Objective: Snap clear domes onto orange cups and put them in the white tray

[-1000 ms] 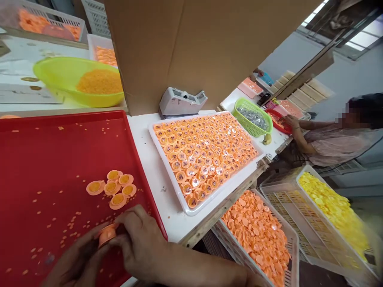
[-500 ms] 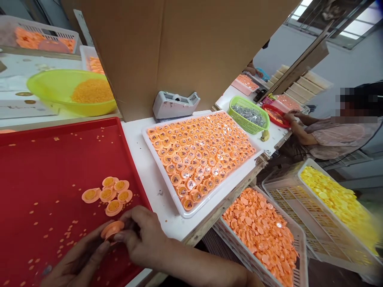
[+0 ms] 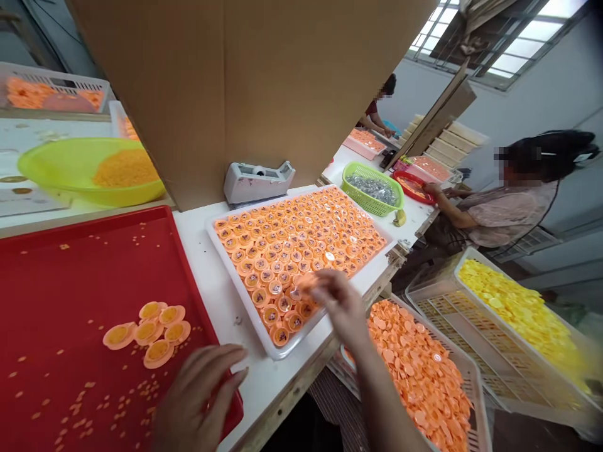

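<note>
My right hand [image 3: 342, 307] is over the near edge of a white tray [image 3: 235, 301] and pinches an orange round plastic piece [image 3: 307, 282], which is slightly blurred. Rows of similar orange cup-like pieces [image 3: 282, 245] with printed centres fill this tray. My left hand [image 3: 200, 395] rests at the right rim of a red tray [image 3: 176, 251], fingers stretched and apart, nothing seen in them. Several orange pieces [image 3: 147, 331] holding small yellow-orange bits lie clustered in the red tray, with loose bits scattered around them.
Behind the white tray stand a grey tape dispenser [image 3: 259, 182] and a cardboard panel [image 3: 235, 94]. A yellow-green bowl [image 3: 56, 188] sits at left, a green basket [image 3: 372, 204] at right. Below the table edge are crates of orange pieces [image 3: 414, 370] and yellow pieces [image 3: 518, 307]. A co-worker [image 3: 499, 207] sits at right.
My right hand has moved right and up from the red tray to the white tray, carrying the orange piece. My left hand has let go of it and shifted right. The view has turned slightly.
</note>
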{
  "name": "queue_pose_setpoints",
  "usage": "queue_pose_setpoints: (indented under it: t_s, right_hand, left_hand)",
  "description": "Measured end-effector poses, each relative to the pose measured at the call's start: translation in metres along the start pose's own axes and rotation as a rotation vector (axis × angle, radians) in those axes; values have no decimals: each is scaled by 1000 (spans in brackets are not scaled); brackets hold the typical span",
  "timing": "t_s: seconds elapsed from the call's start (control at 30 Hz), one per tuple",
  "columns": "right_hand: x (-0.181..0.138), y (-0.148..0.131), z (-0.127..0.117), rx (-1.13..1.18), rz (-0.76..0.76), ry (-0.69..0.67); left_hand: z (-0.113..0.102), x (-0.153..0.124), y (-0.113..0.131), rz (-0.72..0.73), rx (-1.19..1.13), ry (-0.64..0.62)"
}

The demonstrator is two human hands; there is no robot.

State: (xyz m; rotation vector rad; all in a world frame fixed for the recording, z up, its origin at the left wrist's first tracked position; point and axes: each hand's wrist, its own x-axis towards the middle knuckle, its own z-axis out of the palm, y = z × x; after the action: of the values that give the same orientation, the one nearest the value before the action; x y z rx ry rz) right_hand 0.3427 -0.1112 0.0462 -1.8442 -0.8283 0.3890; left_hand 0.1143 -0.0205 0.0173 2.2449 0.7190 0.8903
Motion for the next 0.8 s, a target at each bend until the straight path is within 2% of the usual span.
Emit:
queue_pose_setpoints:
  t_s: [0.03,0.1,0.2,0.3,0.4,0.67,0.8]
  right_hand:
    - [13,11,-26,-180,40,138]
    - [35,33,-66,-303,77,217]
    - [55,56,-90,-411,88,166]
    - [63,66,-87,-487,71,43]
    - [67,72,-81,-544,47,-60]
    - [70,74,-79,-682,32,-152]
    - [64,71,-79,-689,17,-133]
  left_hand:
    - [10,10,9,77,-26,-43]
    - [34,30,25,208,-58,-112]
    - [70,59,43,268,28,-237]
    - [96,80,50,269,152,-357]
    - [107,90,49,269,251,-416]
    - [115,92,54,155,363,-345]
    - [106,92,51,91,237,-328]
